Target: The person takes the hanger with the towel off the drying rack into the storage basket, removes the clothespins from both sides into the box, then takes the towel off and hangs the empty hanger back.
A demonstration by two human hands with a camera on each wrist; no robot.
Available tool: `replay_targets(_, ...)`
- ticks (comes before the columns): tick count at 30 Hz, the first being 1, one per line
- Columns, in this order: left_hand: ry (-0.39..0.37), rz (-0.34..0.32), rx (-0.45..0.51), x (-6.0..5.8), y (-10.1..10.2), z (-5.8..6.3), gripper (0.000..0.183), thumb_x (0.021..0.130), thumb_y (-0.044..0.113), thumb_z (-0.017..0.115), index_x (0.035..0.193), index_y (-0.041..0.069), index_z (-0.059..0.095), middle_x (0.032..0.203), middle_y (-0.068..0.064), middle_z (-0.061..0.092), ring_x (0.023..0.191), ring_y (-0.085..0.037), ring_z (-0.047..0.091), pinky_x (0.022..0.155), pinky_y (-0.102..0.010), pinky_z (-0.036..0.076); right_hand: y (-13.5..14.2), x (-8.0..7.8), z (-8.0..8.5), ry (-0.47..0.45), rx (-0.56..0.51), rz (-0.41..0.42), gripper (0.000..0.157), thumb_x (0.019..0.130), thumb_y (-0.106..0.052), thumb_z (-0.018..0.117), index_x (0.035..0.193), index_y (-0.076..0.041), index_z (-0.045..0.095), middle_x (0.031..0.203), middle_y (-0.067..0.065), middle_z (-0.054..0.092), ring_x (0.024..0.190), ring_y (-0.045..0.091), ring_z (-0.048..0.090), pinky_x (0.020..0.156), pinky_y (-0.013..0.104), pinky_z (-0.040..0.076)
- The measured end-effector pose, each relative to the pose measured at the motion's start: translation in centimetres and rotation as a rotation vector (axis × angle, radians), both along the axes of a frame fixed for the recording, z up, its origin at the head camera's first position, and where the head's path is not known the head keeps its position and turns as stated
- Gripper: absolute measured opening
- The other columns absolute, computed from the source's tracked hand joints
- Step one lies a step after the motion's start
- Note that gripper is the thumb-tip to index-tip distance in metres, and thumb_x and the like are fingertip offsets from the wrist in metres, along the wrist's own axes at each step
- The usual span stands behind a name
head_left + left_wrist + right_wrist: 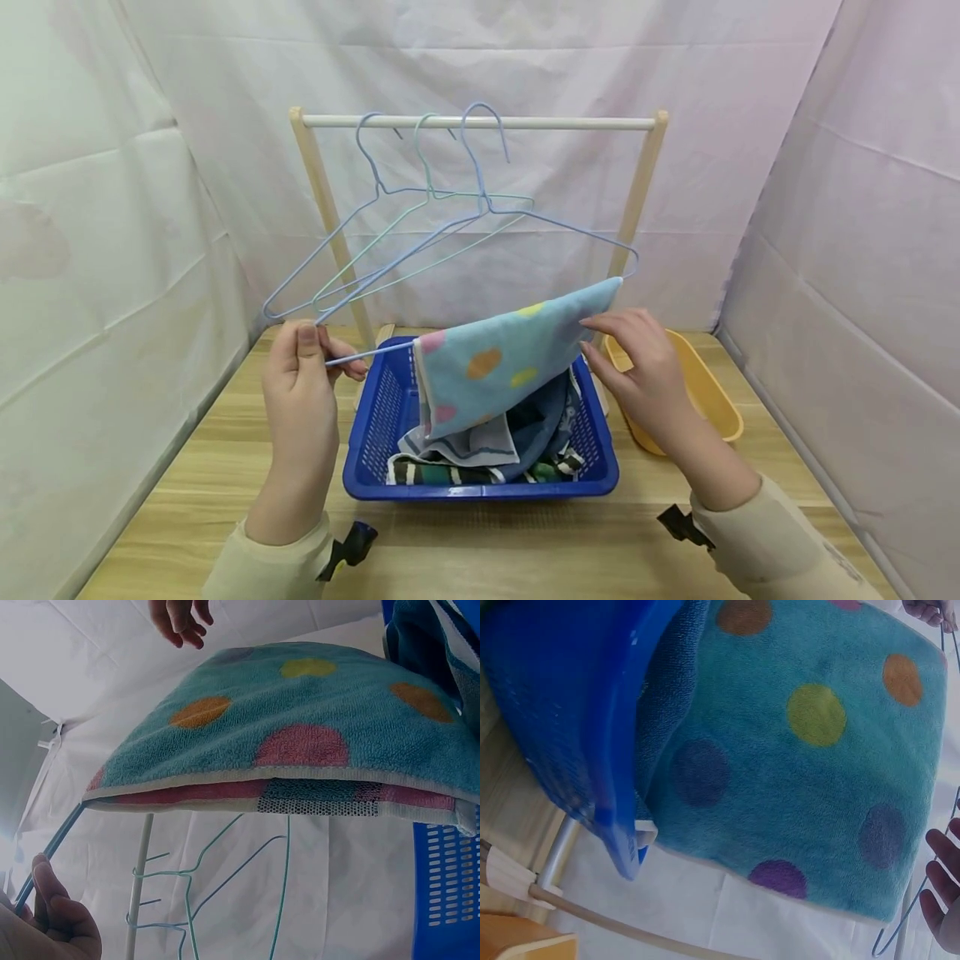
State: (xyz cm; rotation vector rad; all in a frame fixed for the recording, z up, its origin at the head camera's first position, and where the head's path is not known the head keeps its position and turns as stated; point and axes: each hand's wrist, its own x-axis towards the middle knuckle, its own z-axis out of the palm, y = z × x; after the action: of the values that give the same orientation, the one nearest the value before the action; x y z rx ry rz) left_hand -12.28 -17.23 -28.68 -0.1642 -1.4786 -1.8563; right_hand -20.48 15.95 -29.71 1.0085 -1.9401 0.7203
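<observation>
My left hand [303, 379] grips the left corner of a blue wire hanger [442, 232], thumb and fingers curled round the wire. Over its bottom bar hangs a light blue towel [517, 350] with coloured dots, folded in two, its lower edge reaching into the basket. The hanger tilts, right side higher, and its hook overlaps the rack's rail in the head view. Beside the towel's right edge is my right hand [637, 358], fingers loosely spread; the right wrist view shows these fingers [943, 855] next to the hanger's corner, holding nothing.
A blue basket [480, 492] with several cloths [465, 446] stands on the wooden table [187, 500]. Behind it rises a rack with a white rail [585, 123], where a blue hanger [322, 242] and a green hanger [390, 227] hang. At right lies a yellow tray [716, 400].
</observation>
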Motion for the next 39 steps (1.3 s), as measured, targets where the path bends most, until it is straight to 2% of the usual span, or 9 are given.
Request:
replay_targets(4, -0.027, 0.011, -0.039, 0.1, 0.1, -0.1, 0.036, 0.104, 0.029, 0.042, 0.086, -0.002, 0.048, 0.068, -0.010, 0.060, 0.056, -0.018, 0.060, 0.060, -0.024, 0.053, -0.5, -0.1, 0.1, 0.013, -0.020, 0.016, 0.040, 0.099, -0.035, 0.056, 0.107, 0.001, 0.069, 0.104, 0.011, 0.069, 0.096, 0.030, 0.056, 0.084, 0.036, 0.041)
replay_targets(12, -0.020, 0.018, -0.113, 0.2, 0.1, -0.2, 0.038, 0.105, 0.026, 0.039, 0.086, -0.007, 0.045, 0.070, -0.010, 0.060, 0.059, -0.018, 0.061, 0.064, -0.024, 0.054, -1.3, -0.6, 0.2, 0.057, -0.018, 0.032, 0.037, 0.099, -0.032, 0.059, 0.107, 0.002, 0.069, 0.107, 0.014, 0.067, 0.097, 0.033, 0.056, 0.084, 0.039, 0.041)
replay_targets(19, -0.015, 0.103, -0.270, 0.3, 0.1, -0.1, 0.037, 0.106, 0.020, 0.037, 0.085, -0.008, 0.045, 0.069, -0.010, 0.062, 0.059, -0.016, 0.061, 0.065, -0.024, 0.053, -2.4, -0.9, 0.7, 0.125, 0.054, 0.061, 0.036, 0.099, -0.032, 0.058, 0.106, 0.002, 0.070, 0.106, 0.015, 0.067, 0.097, 0.035, 0.058, 0.082, 0.047, 0.042)
replay_targets(22, -0.004, 0.112, -0.308, 0.3, 0.2, -0.1, 0.035, 0.106, 0.017, 0.036, 0.084, -0.008, 0.046, 0.070, -0.009, 0.063, 0.060, -0.015, 0.062, 0.067, -0.024, 0.053, -2.8, -1.0, 0.8, 0.130, 0.074, 0.076, 0.032, 0.099, -0.030, 0.059, 0.105, -0.001, 0.071, 0.103, 0.013, 0.068, 0.094, 0.034, 0.058, 0.080, 0.047, 0.042)
replay_targets(28, 0.032, 0.083, -0.334, 0.4, 0.3, -0.3, 0.033, 0.106, 0.013, 0.037, 0.084, -0.008, 0.047, 0.070, -0.006, 0.064, 0.061, -0.014, 0.063, 0.071, -0.024, 0.053, -3.0, -1.1, 0.7, 0.144, 0.069, 0.098, 0.013, 0.089, -0.012, 0.068, 0.097, -0.004, 0.074, 0.093, 0.009, 0.069, 0.084, 0.030, 0.059, 0.070, 0.043, 0.039)
replay_targets(33, 0.022, 0.061, -0.362, 0.5, 0.2, -0.3, 0.031, 0.106, 0.013, 0.037, 0.086, -0.008, 0.049, 0.073, -0.005, 0.066, 0.063, -0.015, 0.065, 0.074, -0.024, 0.054, -2.9, -1.2, 0.7, 0.150, 0.079, 0.102, 0.012, 0.084, -0.003, 0.073, 0.095, -0.003, 0.073, 0.091, 0.009, 0.068, 0.081, 0.028, 0.059, 0.068, 0.041, 0.041)
replay_targets(39, -0.026, -0.012, -0.391, 0.5, -0.2, -0.1, 0.034, 0.107, 0.018, 0.036, 0.087, -0.007, 0.050, 0.081, -0.009, 0.070, 0.079, -0.020, 0.069, 0.083, -0.028, 0.053, -2.6, -1.5, 0.4, 0.116, 0.081, 0.166, 0.008, 0.089, -0.001, 0.068, 0.097, 0.000, 0.070, 0.093, 0.010, 0.064, 0.079, 0.024, 0.057, 0.068, 0.035, 0.044)
